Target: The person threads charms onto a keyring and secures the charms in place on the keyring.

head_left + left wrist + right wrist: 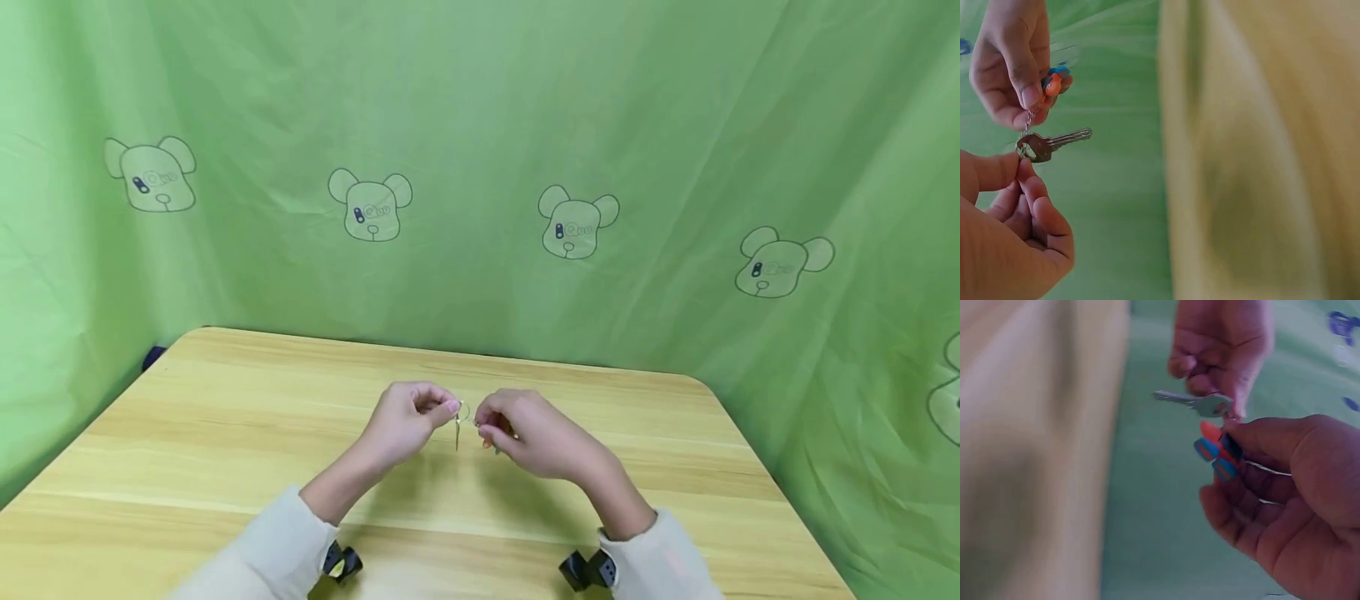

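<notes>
Over the table, my left hand [401, 423] pinches a thin metal key ring [468, 408] between thumb and forefinger. From the ring a metal key [1054, 145] hangs down in the head view, its toothed blade free of the fingers. Facing it on the right, my right hand [542, 435] holds a small orange and blue keychain charm [1221, 450] with thumb and curled fingers. A short chain [1028, 120] runs between the charm and the ring. Part of the charm is hidden by the right fingers.
Beneath both hands lies a light wood-grain table [225, 433] with rounded far corners. A green curtain [480, 108] printed with bear faces surrounds it. Black wrist cameras [347, 565] sit below the sleeves [660, 554].
</notes>
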The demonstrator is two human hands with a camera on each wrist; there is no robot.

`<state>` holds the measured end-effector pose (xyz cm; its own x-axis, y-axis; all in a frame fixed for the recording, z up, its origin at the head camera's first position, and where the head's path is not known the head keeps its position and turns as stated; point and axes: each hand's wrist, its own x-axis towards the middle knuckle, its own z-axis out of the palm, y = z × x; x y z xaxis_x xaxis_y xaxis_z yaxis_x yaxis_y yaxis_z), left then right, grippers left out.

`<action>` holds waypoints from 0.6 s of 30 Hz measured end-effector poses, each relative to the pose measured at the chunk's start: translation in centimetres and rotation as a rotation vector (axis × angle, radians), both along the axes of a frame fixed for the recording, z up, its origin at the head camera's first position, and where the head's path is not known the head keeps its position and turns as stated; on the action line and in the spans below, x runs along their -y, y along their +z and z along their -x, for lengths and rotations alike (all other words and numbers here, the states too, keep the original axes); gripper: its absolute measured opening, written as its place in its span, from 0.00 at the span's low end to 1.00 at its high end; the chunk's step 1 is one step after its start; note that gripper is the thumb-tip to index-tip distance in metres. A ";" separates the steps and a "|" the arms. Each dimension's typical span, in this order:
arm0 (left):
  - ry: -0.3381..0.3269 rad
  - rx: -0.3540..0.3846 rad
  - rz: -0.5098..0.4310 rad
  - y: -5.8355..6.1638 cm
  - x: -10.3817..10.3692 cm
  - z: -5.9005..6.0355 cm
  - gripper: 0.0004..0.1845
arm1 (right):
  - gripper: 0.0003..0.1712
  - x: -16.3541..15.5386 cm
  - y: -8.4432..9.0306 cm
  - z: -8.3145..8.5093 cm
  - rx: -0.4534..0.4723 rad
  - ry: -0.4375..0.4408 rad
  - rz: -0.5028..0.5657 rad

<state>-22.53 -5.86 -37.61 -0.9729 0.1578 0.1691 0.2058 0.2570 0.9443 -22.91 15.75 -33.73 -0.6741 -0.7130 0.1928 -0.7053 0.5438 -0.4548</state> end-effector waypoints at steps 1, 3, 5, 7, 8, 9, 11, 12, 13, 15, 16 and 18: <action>-0.006 0.040 0.007 -0.4 0.1 0.0 0.05 | 0.03 0.0 -0.5 0.2 0.041 0.005 -0.004; -0.016 0.108 0.020 -1.1 0.2 0.0 0.05 | 0.03 0.1 -1.6 0.6 0.115 0.019 -0.010; -0.029 0.160 0.031 -1.7 0.3 0.1 0.06 | 0.03 0.1 -2.5 1.0 0.182 0.030 -0.009; -0.038 0.203 0.036 -2.2 0.3 0.2 0.05 | 0.03 0.1 -3.4 1.3 0.233 0.034 -0.008; -0.046 0.213 0.040 -2.4 0.4 0.3 0.05 | 0.03 0.0 -3.8 1.5 0.255 0.035 -0.011; -0.053 0.225 0.045 -2.6 0.4 0.3 0.04 | 0.03 -0.1 -4.1 1.7 0.278 0.034 -0.012; -0.069 0.242 0.065 -3.1 0.3 0.5 0.03 | 0.03 -0.2 -4.7 2.1 0.320 0.031 -0.020; -0.078 0.248 0.076 -3.3 0.3 0.6 0.03 | 0.03 -0.3 -4.9 2.2 0.340 0.033 -0.025; -0.087 0.250 0.089 -3.5 0.3 0.6 0.02 | 0.03 -0.4 -5.2 2.4 0.362 0.031 -0.033; -0.104 0.256 0.109 -3.9 0.1 0.8 0.02 | 0.03 -0.6 -5.6 2.6 0.401 0.033 -0.043; -0.112 0.259 0.117 -4.0 0.0 0.8 0.02 | 0.03 -0.7 -5.8 2.7 0.416 0.034 -0.049; -0.127 0.263 0.128 -4.1 -0.1 0.9 0.02 | 0.03 -0.8 -6.1 2.9 0.438 0.037 -0.055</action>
<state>-23.45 -5.73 -41.76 -0.9517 0.2847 -0.1149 -0.0030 0.3655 0.9308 -25.78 16.55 -39.85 -0.6578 -0.7393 -0.1443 -0.4719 0.5538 -0.6860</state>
